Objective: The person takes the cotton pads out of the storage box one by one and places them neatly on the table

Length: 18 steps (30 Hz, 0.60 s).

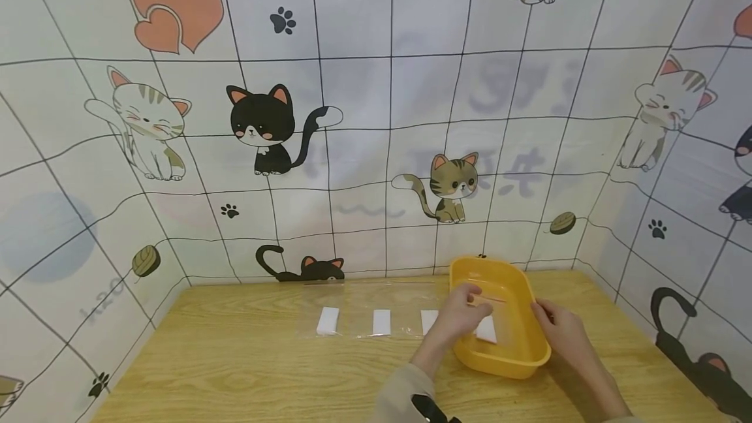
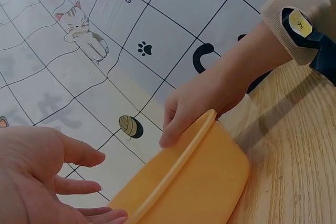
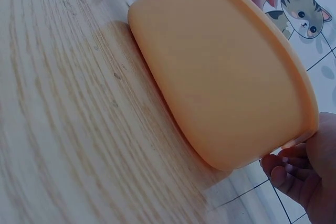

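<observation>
A yellow plastic basin stands at the right of the table, and my right hand pinches its right rim, thumb inside and fingers outside. My left hand is over the basin's left side with fingers spread and nothing between them; in the left wrist view, that hand has its lower fingertips right at the rim. A clear plastic bag with a white card lies in the basin, partly hidden by the left hand. The right wrist view shows the basin's outer wall and the right hand at its rim.
Left of the basin, clear plastic bags lie in a row at the back of the wooden table, with white cards in them. A cloth with printed cats hangs behind and at both sides.
</observation>
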Each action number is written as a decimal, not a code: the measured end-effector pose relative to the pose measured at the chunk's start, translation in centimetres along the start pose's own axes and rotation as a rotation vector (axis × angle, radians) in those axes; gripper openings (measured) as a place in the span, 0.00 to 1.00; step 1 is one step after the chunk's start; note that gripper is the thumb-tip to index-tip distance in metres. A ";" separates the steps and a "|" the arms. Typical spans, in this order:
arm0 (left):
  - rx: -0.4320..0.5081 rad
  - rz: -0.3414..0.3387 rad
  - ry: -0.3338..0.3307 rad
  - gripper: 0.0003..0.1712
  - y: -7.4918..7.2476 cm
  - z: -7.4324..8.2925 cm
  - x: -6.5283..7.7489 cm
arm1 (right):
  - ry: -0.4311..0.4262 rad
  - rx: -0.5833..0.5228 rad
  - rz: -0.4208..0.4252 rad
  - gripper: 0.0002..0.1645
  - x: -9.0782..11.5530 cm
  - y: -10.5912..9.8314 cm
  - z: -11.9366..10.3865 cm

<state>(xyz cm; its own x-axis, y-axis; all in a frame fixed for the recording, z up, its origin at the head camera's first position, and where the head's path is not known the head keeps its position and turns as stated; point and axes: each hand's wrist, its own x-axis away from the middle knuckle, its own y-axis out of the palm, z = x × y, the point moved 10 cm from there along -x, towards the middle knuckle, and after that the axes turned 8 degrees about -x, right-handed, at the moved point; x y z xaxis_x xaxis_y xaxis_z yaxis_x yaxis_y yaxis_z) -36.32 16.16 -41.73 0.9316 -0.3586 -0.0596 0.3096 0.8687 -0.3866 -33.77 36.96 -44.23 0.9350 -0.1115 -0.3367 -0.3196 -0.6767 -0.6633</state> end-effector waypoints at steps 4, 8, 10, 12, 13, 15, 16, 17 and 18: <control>-0.025 0.001 -0.034 0.23 0.6 -0.2 -0.1 | 0.006 -0.001 -0.006 0.27 -0.1 0.1 0.0; -0.044 -0.031 -0.072 0.28 1.5 -0.7 -0.2 | 0.006 0.003 -0.006 0.27 -0.1 0.2 0.0; -0.069 -0.047 -0.091 0.30 1.8 -0.9 -0.2 | 0.006 0.003 -0.005 0.27 -0.2 0.2 0.0; -0.096 -0.053 -0.111 0.30 2.1 -1.3 -0.3 | 0.008 0.002 -0.006 0.27 -0.2 0.2 0.0; -0.103 -0.052 -0.121 0.31 2.1 -1.4 -0.4 | 0.009 0.000 -0.007 0.27 -0.2 0.2 0.0; -0.108 -0.045 -0.133 0.31 2.3 -1.5 -0.5 | 0.011 0.000 -0.010 0.28 -0.2 0.2 0.0; -0.103 -0.045 -0.136 0.32 2.4 -1.6 -0.5 | 0.012 0.000 -0.012 0.28 -0.1 0.2 0.0; -0.101 -0.048 -0.144 0.32 2.5 -1.7 -0.5 | 0.012 -0.001 -0.011 0.28 -0.1 0.2 0.1; -0.101 -0.051 -0.152 0.33 2.6 -1.7 -0.5 | 0.014 -0.002 -0.012 0.28 -0.1 0.2 0.1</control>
<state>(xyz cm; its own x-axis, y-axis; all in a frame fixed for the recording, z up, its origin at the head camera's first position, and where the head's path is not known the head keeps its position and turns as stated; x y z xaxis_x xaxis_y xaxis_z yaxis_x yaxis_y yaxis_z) -36.31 18.04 -44.26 0.9355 -0.3392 0.0993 0.3440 0.8090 -0.4766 -33.93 36.93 -44.37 0.9409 -0.1129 -0.3193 -0.3076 -0.6795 -0.6661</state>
